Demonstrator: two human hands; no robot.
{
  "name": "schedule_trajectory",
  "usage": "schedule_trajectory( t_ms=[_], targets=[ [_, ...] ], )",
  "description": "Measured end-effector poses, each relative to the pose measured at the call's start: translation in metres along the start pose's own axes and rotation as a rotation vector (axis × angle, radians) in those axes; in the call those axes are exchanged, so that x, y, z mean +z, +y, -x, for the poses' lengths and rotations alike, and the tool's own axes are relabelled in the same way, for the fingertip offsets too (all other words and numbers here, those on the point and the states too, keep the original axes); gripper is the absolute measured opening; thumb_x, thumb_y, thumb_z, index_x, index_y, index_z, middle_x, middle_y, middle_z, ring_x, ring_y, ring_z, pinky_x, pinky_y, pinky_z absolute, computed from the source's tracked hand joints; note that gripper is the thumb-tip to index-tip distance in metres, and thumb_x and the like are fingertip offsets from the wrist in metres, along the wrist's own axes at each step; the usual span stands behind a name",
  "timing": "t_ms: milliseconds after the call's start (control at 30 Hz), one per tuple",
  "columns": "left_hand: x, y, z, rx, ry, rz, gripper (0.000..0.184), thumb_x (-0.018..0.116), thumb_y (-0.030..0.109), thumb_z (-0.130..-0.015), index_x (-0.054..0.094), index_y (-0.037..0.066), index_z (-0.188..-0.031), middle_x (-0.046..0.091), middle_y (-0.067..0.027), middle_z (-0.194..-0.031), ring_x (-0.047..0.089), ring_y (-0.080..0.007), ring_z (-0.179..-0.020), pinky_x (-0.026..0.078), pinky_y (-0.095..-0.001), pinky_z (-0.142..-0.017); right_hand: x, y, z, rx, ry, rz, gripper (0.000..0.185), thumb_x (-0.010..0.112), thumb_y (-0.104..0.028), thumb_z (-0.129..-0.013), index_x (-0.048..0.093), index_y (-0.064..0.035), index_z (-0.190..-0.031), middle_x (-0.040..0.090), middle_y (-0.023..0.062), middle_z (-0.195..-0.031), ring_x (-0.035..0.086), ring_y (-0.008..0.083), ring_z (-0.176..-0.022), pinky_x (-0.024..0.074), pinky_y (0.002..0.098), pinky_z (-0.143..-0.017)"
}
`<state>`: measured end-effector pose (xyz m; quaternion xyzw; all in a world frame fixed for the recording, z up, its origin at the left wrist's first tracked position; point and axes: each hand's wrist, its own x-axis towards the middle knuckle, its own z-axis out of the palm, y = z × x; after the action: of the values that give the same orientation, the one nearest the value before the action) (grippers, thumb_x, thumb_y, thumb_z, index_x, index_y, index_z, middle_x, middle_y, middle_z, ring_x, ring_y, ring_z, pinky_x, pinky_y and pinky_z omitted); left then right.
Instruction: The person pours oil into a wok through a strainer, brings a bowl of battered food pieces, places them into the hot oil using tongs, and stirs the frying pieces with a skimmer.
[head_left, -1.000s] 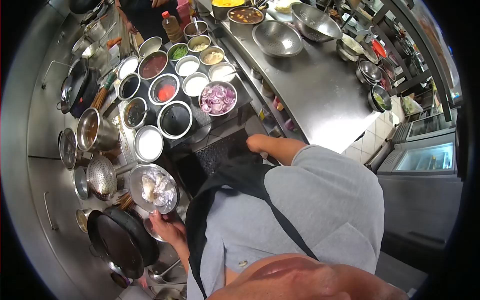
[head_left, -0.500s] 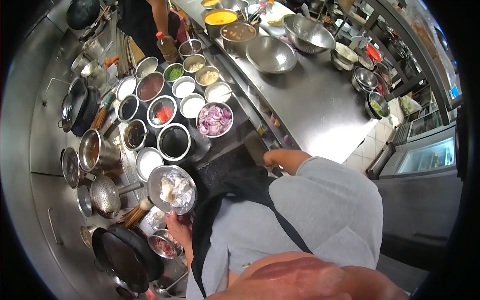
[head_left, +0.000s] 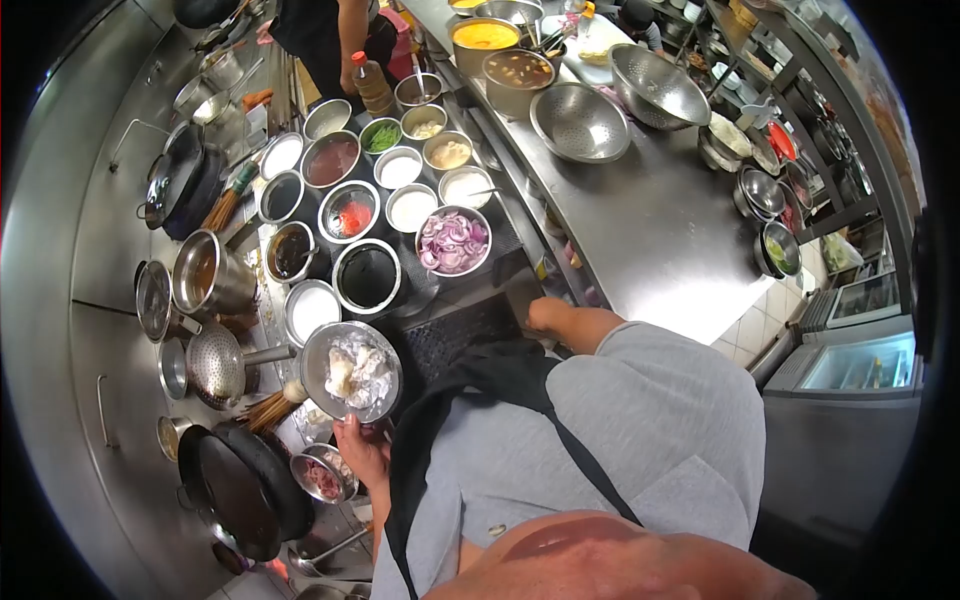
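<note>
My left hand (head_left: 362, 450) grips the near rim of a metal bowl (head_left: 388, 396), which is tilted and holds pale, white-coated pieces (head_left: 356, 372). Just beyond the bowl is a container of white contents (head_left: 313, 310), with a container of dark liquid (head_left: 367, 277) beside it. My right hand (head_left: 542, 315) is low near the edge of the steel counter; its fingers are hidden, so whether it holds anything does not show. Sliced red onion (head_left: 453, 241) fills a round container ahead of both hands.
Woks (head_left: 235, 490), a brush (head_left: 270, 408), a perforated ladle (head_left: 215, 365) and a pot (head_left: 212, 275) line the left. Two perforated bowls (head_left: 580, 122) stand on the steel counter (head_left: 660, 220). Another person's arm (head_left: 353, 30) shows at the top, beside a red-capped bottle (head_left: 373, 88).
The bowl and my left hand have shifted right and slightly down in view, away from the perforated ladle. A bowl of reddish pieces beneath my left hand is more exposed.
</note>
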<state>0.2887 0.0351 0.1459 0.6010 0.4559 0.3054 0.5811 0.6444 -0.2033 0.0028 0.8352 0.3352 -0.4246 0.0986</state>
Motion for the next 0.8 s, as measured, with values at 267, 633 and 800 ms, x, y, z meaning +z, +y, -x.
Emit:
schedule_trajectory(
  t_ms=[267,633,800],
  targets=[
    [0.014,0.027,0.007,-0.186,0.050,0.281,0.019,0.049,0.019,-0.095,0.050,0.003,-0.106,0.060,-0.0085,-0.091,0.058,-0.0155,-0.075,0.046,-0.0286,-0.066,0.040,0.021,-0.086,-0.333,-0.129,0.224,0.025,0.060,-0.020,-0.076,0.074,-0.0064,-0.093,0.068,0.0173,-0.104,0.065,0.0346,-0.096,0.0506,0.0448,-0.083],
    [0.009,0.003,0.008,-0.138,0.028,0.081,0.018,0.049,0.017,-0.096,0.049,0.004,-0.109,0.060,-0.0076,-0.099,0.059,-0.0145,-0.084,0.045,-0.0273,-0.070,0.032,0.015,-0.078,-0.262,-0.112,0.200,0.026,0.058,-0.023,-0.074,0.074,-0.0091,-0.088,0.069,0.0163,-0.101,0.065,0.0351,-0.095,0.0520,0.0454,-0.081],
    [0.006,-0.006,0.007,0.075,0.002,-0.098,0.020,0.049,0.017,-0.096,0.049,0.004,-0.111,0.060,-0.0077,-0.100,0.059,-0.0144,-0.085,0.045,-0.0275,-0.070,0.024,0.028,-0.091,-0.342,-0.137,0.304,0.026,0.060,-0.021,-0.071,0.074,-0.0087,-0.089,0.069,0.0154,-0.101,0.065,0.0357,-0.095,0.0524,0.0456,-0.080]
  ],
)
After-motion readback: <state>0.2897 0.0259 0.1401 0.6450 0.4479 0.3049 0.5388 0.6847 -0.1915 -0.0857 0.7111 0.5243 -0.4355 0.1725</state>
